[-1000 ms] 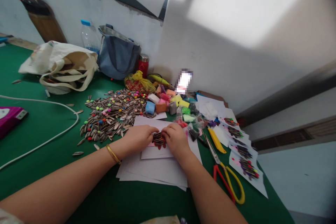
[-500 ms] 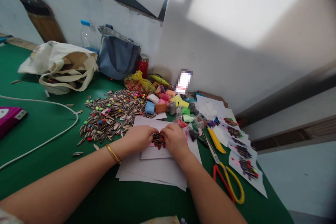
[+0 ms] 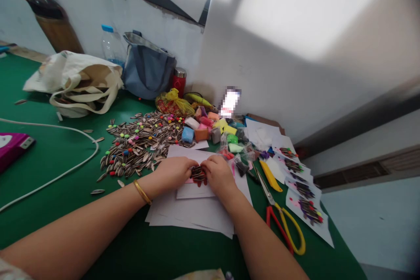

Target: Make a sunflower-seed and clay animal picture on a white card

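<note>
My left hand (image 3: 172, 172) and my right hand (image 3: 219, 175) meet on a small white card (image 3: 193, 191), fingers curled and pinched over a cluster of sunflower seeds (image 3: 198, 174) stuck on red clay. The card lies on a stack of white paper (image 3: 193, 212). A gold bangle (image 3: 141, 192) circles my left wrist. A heap of loose sunflower seeds (image 3: 141, 142) dotted with small coloured clay balls lies just left of my hands. Blocks of coloured clay (image 3: 210, 129) sit behind them.
Red-and-yellow scissors (image 3: 284, 223) and a yellow knife (image 3: 271, 176) lie right of the paper, beside several finished seed cards (image 3: 303, 192). At the back stand a cloth tote bag (image 3: 78, 81), blue bag (image 3: 147, 68), water bottle (image 3: 110, 43) and red flask (image 3: 179, 81). A white cable (image 3: 52, 177) crosses the green table (image 3: 49, 157).
</note>
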The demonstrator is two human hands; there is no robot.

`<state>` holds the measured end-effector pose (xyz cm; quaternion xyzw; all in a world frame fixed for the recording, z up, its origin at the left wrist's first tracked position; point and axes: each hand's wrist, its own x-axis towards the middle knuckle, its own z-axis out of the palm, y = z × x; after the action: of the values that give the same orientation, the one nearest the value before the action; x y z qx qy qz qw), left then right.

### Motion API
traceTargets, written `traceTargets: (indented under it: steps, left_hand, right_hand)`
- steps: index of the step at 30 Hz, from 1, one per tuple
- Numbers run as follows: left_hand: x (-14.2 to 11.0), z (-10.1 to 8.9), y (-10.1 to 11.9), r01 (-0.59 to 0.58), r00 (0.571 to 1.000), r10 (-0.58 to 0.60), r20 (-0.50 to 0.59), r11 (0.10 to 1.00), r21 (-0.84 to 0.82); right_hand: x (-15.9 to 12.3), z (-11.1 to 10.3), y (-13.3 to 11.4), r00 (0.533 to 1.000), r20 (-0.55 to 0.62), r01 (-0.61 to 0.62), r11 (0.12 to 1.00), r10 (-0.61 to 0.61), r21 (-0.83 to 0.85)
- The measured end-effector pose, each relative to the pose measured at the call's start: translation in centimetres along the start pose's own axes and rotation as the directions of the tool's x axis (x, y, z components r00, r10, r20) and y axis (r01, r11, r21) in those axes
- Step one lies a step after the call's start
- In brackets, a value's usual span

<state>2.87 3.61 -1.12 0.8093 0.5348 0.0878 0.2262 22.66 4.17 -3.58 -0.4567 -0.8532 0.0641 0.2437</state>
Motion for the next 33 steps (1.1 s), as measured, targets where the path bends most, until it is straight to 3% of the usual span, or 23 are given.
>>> traceTargets:
  steps: [3,5,7,8,10,12,13,15,17,22,28,33]
  left_hand:
    - [0.2,0.3,-0.7,0.042,0.998,-0.047,-0.050,0.994,-0.101]
    - [0.4,0.3,-1.2,0.055,0.985,-0.098,-0.139,0.956,-0.287]
    - [0.4,-0.1,-1.4,0.041,0.958,-0.199,-0.207,0.810,-0.585]
    - [0.3,-0.4,-1.3,0.048,0.947,-0.270,-0.175,0.657,-0.752]
    - [0.1,-1.1,-1.0,0.090,0.932,-0.363,0.018,0.182,-0.979]
    - [-0.3,-1.9,-0.6,0.118,0.940,-0.277,0.201,-0.287,-0.950]
    - [-0.5,-2.2,-0.3,0.136,0.940,-0.227,0.256,-0.437,-0.889]
    - [-0.8,-2.5,0.2,0.139,0.942,-0.169,0.289,-0.587,-0.798]
    - [-1.1,-2.5,0.7,0.137,0.950,-0.141,0.277,-0.612,-0.779]
    - [-1.7,-2.1,2.0,0.211,0.958,-0.060,0.281,-0.518,-0.829]
    - [-2.0,-1.7,2.3,0.261,0.953,0.016,0.302,-0.549,-0.794]
    - [-2.2,-1.7,2.4,0.317,0.944,0.087,0.320,-0.519,-0.794]
  right_hand:
    - [-0.2,-0.2,0.2,1.000,-0.024,-0.011,0.998,0.012,0.067]
    - [-0.4,-0.3,0.5,0.997,-0.056,-0.038,0.994,0.044,0.100]
    - [-0.7,-0.4,1.0,0.993,-0.083,-0.080,0.991,0.089,0.110]
    - [-0.8,-0.5,1.2,0.989,-0.089,-0.104,0.988,0.114,0.110]
    - [-1.0,-0.5,1.6,0.984,-0.090,-0.144,0.983,0.154,0.113]
    - [-1.1,-0.8,1.6,0.982,-0.092,-0.157,0.981,0.168,0.118]
    - [-1.1,-0.9,1.4,0.982,-0.099,-0.151,0.982,0.163,0.114]
    - [-1.0,-1.4,0.5,0.983,-0.127,-0.118,0.989,0.129,0.093]
    - [-0.9,-1.9,-0.9,0.982,-0.172,-0.062,0.996,0.072,0.066]
    - [-1.0,-2.1,-3.9,0.983,-0.173,0.079,0.988,-0.056,0.129]
    - [-0.9,-2.1,-3.9,0.991,-0.132,0.020,0.988,0.001,0.156]
    - [-0.8,-2.6,-4.1,0.994,-0.109,0.020,0.970,0.007,0.243]
